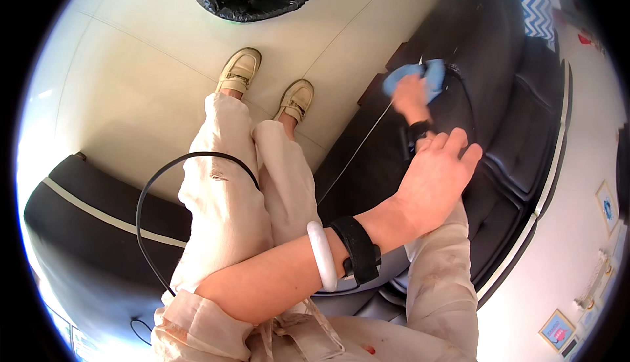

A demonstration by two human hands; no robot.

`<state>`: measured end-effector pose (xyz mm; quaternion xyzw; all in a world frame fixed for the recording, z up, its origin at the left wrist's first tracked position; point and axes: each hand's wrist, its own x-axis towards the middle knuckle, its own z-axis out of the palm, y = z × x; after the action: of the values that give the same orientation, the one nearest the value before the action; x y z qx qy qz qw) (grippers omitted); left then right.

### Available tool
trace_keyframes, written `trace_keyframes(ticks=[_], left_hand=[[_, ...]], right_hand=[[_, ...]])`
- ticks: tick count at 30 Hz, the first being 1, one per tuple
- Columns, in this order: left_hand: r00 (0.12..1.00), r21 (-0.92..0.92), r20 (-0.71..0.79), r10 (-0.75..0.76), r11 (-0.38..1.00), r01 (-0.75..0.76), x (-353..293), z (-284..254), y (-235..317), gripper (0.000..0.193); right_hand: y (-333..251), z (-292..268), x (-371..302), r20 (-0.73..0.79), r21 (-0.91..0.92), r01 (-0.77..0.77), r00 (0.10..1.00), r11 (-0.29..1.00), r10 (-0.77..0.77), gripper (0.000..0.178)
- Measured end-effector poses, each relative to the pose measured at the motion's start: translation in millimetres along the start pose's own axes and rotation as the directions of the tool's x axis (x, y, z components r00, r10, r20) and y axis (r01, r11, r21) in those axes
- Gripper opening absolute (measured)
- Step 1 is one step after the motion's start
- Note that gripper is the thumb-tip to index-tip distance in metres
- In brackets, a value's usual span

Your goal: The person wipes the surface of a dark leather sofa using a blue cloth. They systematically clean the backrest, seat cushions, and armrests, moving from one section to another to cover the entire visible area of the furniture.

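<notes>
My right hand presses a light blue cloth onto the dark brown leather seat of a sofa. A black strap circles its wrist, and slight motion blur softens the fingers. My left arm, with a white bangle and a black wrist strap, reaches across my body to the right. Over my right forearm hovers or rests my left hand; whether they touch I cannot tell. Its fingers are bent and a little apart, with nothing visible in them. It hides part of the right forearm.
A bin lined with a black bag stands on the tiled floor ahead, with white paper inside. A black cable loops over my legs. Another dark upholstered piece is at the left. A blue-and-white zigzag cushion lies far right.
</notes>
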<state>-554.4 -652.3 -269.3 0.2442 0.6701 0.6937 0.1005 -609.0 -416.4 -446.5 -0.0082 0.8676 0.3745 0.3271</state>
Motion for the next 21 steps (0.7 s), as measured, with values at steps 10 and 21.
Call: trace_keyframes(ticks=[10, 21], left_hand=[[0.999, 0.077, 0.048, -0.013, 0.997, 0.009, -4.9, 7.2, -6.5, 0.036], [0.999, 0.098, 0.041, 0.033, 0.994, -0.036, -3.9, 25.0, -17.3, 0.030]], right_hand=[[27.4, 22.1, -8.3, -0.065, 0.046, -0.004, 0.998, 0.999, 0.007, 0.035], [-60.0, -65.1, -158.6, -0.021, 0.045, -0.054, 0.998, 0.998, 0.055, 0.013]])
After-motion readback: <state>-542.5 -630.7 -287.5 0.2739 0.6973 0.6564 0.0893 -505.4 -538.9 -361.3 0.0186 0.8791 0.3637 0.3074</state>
